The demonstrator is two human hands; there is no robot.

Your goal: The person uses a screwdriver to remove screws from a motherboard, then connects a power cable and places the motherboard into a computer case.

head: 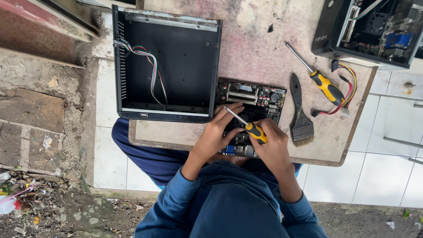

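R hand (pixel 274 143) fingers clamped on small screwdriver (pixel 246 124); L hand (pixel 219 130) fingers together on motherboard (pixel 252 103); brush (pixel 300 115) beside.

Upper left: I see an empty black computer case (pixel 169 66), open, with a striped wire bundle (pixel 152 72) inside.
Upper right: a second open case (pixel 374 31), fan showing.
Right of centre: I spot a spare yellow-handled screwdriver (pixel 319 79), a black brush (pixel 300 112), and a loose cable (pixel 346 90) beside them.
Lower left: I note litter (pixel 17 196) on dirt.
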